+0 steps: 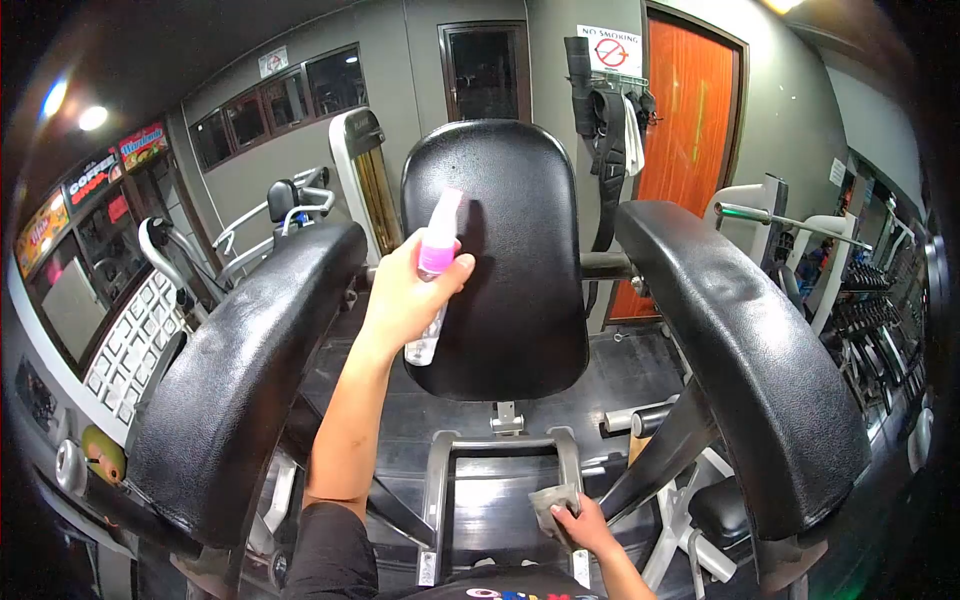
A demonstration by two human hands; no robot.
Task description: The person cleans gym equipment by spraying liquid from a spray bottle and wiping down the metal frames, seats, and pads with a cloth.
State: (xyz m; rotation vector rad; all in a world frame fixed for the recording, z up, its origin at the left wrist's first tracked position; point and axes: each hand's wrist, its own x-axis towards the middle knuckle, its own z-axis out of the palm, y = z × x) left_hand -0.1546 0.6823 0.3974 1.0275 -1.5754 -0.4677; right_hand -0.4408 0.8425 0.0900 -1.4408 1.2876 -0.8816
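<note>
My left hand (pixel 415 285) is wrapped round a clear spray bottle (pixel 424 345) with a pink collar, held upright and slightly tilted before the black padded backrest (pixel 515 270). Small specks show on the upper part of that pad. Lower down, near my body, my right hand (pixel 588 525) grips a crumpled grey cloth (pixel 555 505) above the metal frame. Neither hand visibly touches the backrest.
Long black arm pads rise at the left (pixel 235 380) and right (pixel 750 350). A grey metal frame (pixel 437 490) stands below the backrest. Behind are a weight machine (pixel 352 135), an orange door (pixel 685 130), hanging belts (pixel 607 150) and a dumbbell rack (pixel 865 320).
</note>
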